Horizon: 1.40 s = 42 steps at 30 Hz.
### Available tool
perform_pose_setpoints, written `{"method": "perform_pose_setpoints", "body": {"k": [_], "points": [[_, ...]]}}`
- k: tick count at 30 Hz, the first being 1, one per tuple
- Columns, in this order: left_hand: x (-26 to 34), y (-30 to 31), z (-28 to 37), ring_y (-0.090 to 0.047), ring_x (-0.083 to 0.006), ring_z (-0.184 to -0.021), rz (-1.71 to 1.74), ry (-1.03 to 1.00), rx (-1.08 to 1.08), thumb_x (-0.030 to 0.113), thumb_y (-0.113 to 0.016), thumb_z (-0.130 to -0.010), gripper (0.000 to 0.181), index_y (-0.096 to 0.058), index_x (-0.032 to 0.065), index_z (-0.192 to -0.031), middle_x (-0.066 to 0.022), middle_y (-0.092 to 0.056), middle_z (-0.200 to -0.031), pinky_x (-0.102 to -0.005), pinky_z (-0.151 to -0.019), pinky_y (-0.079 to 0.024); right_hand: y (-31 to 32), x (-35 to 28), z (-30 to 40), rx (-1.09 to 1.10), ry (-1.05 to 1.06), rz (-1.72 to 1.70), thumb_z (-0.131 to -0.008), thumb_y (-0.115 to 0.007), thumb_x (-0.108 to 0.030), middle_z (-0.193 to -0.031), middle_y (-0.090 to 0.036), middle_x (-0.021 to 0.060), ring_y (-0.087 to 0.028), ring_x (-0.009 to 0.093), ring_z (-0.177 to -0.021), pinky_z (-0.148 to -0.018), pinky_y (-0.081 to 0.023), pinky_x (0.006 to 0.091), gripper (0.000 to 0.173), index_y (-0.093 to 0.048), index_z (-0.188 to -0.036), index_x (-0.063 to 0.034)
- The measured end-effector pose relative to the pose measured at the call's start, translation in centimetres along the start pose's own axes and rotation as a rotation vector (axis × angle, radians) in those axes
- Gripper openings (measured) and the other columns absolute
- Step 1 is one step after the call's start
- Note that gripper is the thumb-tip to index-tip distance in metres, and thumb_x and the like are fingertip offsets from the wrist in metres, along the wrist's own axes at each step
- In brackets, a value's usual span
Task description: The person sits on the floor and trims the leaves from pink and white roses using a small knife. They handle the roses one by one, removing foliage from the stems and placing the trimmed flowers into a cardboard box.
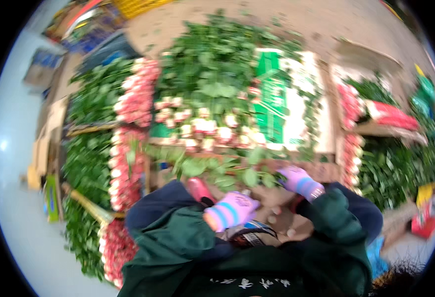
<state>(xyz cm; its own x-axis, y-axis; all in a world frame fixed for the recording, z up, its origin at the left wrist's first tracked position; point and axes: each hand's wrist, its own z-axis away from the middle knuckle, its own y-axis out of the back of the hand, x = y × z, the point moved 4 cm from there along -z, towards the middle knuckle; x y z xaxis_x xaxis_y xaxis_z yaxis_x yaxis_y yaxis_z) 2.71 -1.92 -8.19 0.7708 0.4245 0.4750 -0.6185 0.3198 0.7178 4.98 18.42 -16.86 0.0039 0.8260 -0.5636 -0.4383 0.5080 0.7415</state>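
Observation:
My right hand point(299, 182), in a lilac glove with blue stripes, grips one end of a leafy rose stem point(221, 172). The stem stretches leftward in front of my knees, its leaves spread along it. Lower and closer to my lap is my left hand point(232, 211), gloved alike, with its fingers curled and blurred; whether anything is inside them I cannot tell. Beyond the stem, loose pink-and-white roses point(208, 126) lie on a work surface with their heads towards me and their green foliage point(217, 59) pointing away.
A green-and-white printed sheet point(271, 96) lies right of the loose roses. Packed pink rose bunches point(137, 96) line a rack on my left, divided by wooden bars point(91, 128). More bunches point(351, 159) stand at right. A yellow crate point(141, 7) is at the far edge.

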Motion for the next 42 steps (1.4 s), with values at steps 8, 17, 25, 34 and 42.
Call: {"method": "perform_pose_setpoints", "body": {"k": [8, 17, 25, 34, 42], "points": [[-0.3, 10.6, 3.9, -0.064, -0.0341, -0.077, 0.661, 0.231, 0.579, 0.028, -0.061, -0.086, 0.028, -0.062, 0.0049, -0.101, -0.0186, -0.065, -0.085, -0.0415, -0.072, -0.051, 14.1, -17.6, -0.1, 0.444, 0.297, -0.466, -0.08, -0.067, -0.019, -0.098, -0.065, 0.0135, -0.063, 0.031, -0.092, -0.078, -0.052, 0.039, 0.031, -0.063, -0.109, -0.0077], [-26.6, 25.9, 15.4, -0.064, -0.0158, -0.083, 0.793, 0.502, 1.452, 0.043, -0.069, -0.085, 0.054, -0.064, -0.0062, -0.106, -0.0103, -0.068, -0.089, -0.0293, -0.074, -0.05, 18.6, -20.3, 0.9, 0.452, 0.353, -0.261, -0.077, -0.068, -0.004, -0.092, -0.069, 0.0137, -0.067, 0.028, -0.075, -0.071, -0.053, 0.0362, 0.054, -0.051, -0.129, -0.0018], [-45.3, 24.8, 14.9, -0.067, -0.0311, -0.094, 0.321, 1.432, 0.849, 0.052, -0.047, -0.091, 0.053, -0.067, 0.0059, -0.109, -0.0141, -0.069, -0.106, -0.0406, -0.086, -0.05, 13.6, -12.9, -2.4, 0.295, 0.076, -0.42, -0.082, -0.062, -0.006, -0.102, -0.067, 0.0159, -0.068, 0.029, -0.081, -0.072, -0.054, 0.036, 0.051, -0.047, -0.13, -0.0002], [-39.8, 28.9, 8.9, -0.068, -0.03, -0.09, -0.475, 1.342, 0.748, 0.04, -0.053, -0.09, 0.033, -0.066, 0.0109, -0.101, -0.0115, -0.07, -0.097, -0.0409, -0.072, -0.053, 14.6, -10.2, -3.6, 0.272, -0.066, -0.365, -0.084, -0.062, -0.01, -0.1, -0.068, 0.0138, -0.067, 0.029, -0.082, -0.075, -0.053, 0.037, 0.047, -0.05, -0.128, -0.0017], [-39.6, 14.3, -6.3, -0.061, -0.0338, -0.109, 0.141, 0.986, 0.294, 0.054, -0.047, -0.088, 0.057, -0.065, 0.0077, -0.115, -0.02, -0.064, -0.116, -0.0427, -0.094, -0.046, 14.2, -10.5, -1.6, 0.234, -0.031, -0.376, -0.085, -0.063, -0.013, -0.1, -0.068, 0.012, -0.067, 0.027, -0.084, -0.075, -0.05, 0.0398, 0.048, -0.049, -0.131, -0.0052]]}}
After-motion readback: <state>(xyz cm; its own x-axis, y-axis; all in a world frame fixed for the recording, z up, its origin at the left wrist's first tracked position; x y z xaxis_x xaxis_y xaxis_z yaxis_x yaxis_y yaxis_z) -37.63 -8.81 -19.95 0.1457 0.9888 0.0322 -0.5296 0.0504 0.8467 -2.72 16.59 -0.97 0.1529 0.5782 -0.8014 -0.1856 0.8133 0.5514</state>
